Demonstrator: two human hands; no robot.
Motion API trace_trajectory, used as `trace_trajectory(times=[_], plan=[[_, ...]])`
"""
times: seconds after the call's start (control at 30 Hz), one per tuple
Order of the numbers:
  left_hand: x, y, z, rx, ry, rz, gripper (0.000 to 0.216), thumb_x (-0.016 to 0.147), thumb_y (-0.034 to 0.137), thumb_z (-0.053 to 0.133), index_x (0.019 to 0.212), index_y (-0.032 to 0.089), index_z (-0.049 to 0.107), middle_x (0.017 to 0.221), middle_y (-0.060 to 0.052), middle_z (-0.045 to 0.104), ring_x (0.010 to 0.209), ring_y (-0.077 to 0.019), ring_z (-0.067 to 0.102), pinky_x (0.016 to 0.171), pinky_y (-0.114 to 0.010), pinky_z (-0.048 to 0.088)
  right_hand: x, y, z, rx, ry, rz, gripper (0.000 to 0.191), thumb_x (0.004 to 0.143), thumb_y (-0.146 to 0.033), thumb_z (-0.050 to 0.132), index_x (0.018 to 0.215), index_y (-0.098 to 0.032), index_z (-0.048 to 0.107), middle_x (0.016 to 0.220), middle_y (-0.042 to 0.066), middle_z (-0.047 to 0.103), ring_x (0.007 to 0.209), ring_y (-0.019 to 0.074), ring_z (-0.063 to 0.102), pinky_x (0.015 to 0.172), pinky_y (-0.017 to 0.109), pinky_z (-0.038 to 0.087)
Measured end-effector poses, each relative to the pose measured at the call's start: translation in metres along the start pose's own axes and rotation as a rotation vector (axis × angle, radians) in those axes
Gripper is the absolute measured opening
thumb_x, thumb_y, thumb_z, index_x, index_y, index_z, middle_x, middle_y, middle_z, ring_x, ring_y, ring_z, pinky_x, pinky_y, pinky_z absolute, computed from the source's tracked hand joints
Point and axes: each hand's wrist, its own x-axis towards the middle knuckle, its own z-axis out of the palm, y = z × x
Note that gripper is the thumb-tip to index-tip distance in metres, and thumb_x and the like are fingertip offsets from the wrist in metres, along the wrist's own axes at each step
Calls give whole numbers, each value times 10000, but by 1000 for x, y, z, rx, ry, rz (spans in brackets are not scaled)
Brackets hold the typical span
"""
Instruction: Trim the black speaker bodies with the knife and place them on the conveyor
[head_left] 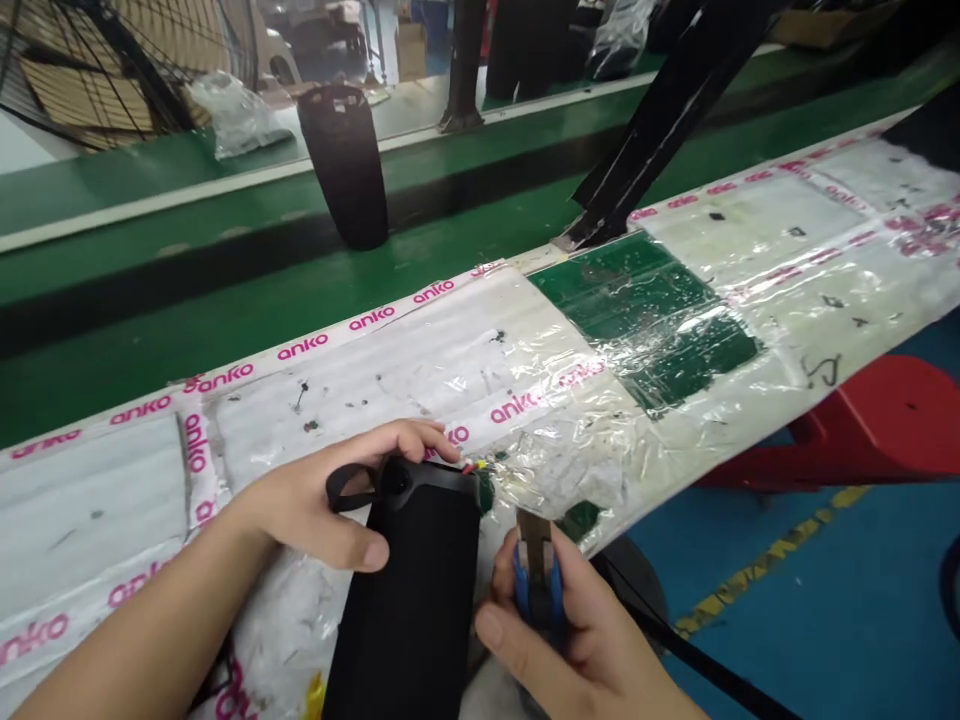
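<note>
Black speaker-like unit (412,610) lay at bottom centre of frame; left hand (322,510) gripped its upper end, half curled. Right hand (577,640), just right of it, was closed round blue-handled pliers (535,560), jaws clear of the unit. Red-yellow wire ends (474,466) protruded: work judged unfinished, portion done unclear

Unit (409,600) held over the near part of the desk (427,350) by the left hand (319,510); pliers (536,565), in the right hand (581,640), located to its right. Belt (247,305) runs behind the desk. Second unit (345,165) stands on the belt, bag (232,115) and fan (139,55) to its left. Stool (900,420) positioned at right, along the desk's near edge.
</note>
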Motion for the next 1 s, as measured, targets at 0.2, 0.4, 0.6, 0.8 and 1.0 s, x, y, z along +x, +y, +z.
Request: trace_trajectory(times=[0.2,0.4,0.6,0.8,1.0], plan=[[-17,17,-33,191,-55,-150,530,803,266,856,1263,263,593,1348,-106,612,1295,-340,570,1060,-432,490,18,-7,-6,-132,-195,-75,338,946,-426,665,1244,-283,596,900,-6,651,794,197,620,738,321,499],[-22,23,-35,259,-24,-173,509,819,429,871,1229,234,641,1267,-106,638,1240,-336,612,1031,-422,529,21,-16,-6,-74,-319,-82,385,983,-422,614,1340,-284,573,1145,56,726,1085,270,678,893,371,528],[1,20,37,441,362,-151,745,781,499,908,1400,346,523,1327,-61,614,1222,-309,614,1068,-451,517,14,-16,-19,9,6,85,708,709,-535,902,1277,-302,549,834,-42,615,735,192,600,657,293,496],[9,6,50,293,221,-185,910,727,566,921,1487,352,469,1510,-92,507,1376,-387,524,1161,-540,448,11,-9,-37,69,142,158,797,636,-705,908,1254,-315,590,839,-30,613,835,212,586,734,294,506],[8,6,44,300,187,-206,772,778,606,863,1427,374,515,1505,-87,497,1387,-394,495,1152,-571,449,13,-2,-43,160,52,113,621,678,-624,926,1123,-314,623,774,-59,528,718,181,505,758,325,488]])
